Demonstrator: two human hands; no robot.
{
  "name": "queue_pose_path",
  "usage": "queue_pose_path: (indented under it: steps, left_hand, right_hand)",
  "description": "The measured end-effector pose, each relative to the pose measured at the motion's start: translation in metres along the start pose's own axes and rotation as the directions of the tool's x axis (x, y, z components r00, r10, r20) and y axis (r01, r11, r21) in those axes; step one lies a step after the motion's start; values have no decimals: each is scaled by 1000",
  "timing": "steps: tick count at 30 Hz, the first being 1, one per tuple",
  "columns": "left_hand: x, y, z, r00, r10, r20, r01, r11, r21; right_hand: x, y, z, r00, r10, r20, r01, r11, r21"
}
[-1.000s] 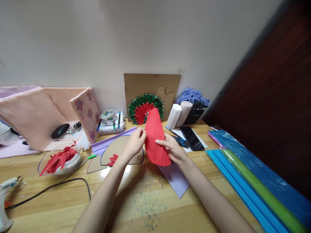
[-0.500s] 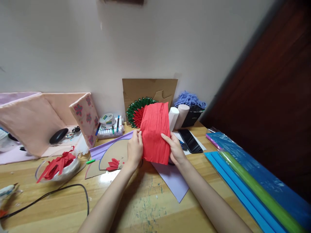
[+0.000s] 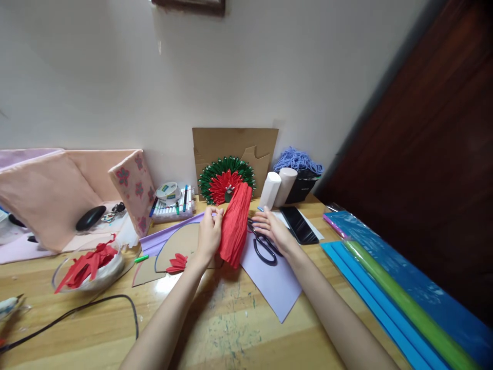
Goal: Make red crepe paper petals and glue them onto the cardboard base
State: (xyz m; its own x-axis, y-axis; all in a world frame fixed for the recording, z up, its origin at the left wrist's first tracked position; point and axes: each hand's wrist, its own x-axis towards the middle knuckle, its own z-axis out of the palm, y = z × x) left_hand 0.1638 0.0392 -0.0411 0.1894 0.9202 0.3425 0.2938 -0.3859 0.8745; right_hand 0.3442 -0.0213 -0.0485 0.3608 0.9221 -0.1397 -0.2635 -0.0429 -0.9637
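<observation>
A sheet of red crepe paper [image 3: 235, 226] hangs curved and tilted above the table, gripped along its left edge by my left hand [image 3: 210, 231]. My right hand [image 3: 271, 230] is apart from the paper, with its fingers stretched out, over black-handled scissors [image 3: 265, 252]. Under the scissors lies a sheet of lilac paper [image 3: 275, 288]. To the left of my left hand, a cardboard fan shape [image 3: 175, 241] carries a few red petals [image 3: 177, 263]. Behind the crepe paper, a green and red petal craft [image 3: 208, 177] leans on a cardboard panel [image 3: 234, 139].
At left stand a bowl [image 3: 115, 270] of red strips, a black cable [image 3: 133, 308] and a glue gun [image 3: 10, 306]. Markers [image 3: 173, 208] sit further back. White rolls [image 3: 270, 190], a phone [image 3: 299, 225] and blue yarn [image 3: 296, 159] are behind right; coloured rolls [image 3: 385, 277] line the right edge.
My right hand has let go of the red crepe paper and moved off to the right over the scissors. The paper now hangs curved from my left hand, uncovering the petal craft.
</observation>
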Motion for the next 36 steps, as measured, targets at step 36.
queue_pose_path:
  steps: [36]
  left_hand:
    - [-5,27,-9,871,-226,435,424,793,-438]
  right_hand:
    - [-20,-17,12,939,-225,260,297,913,-279]
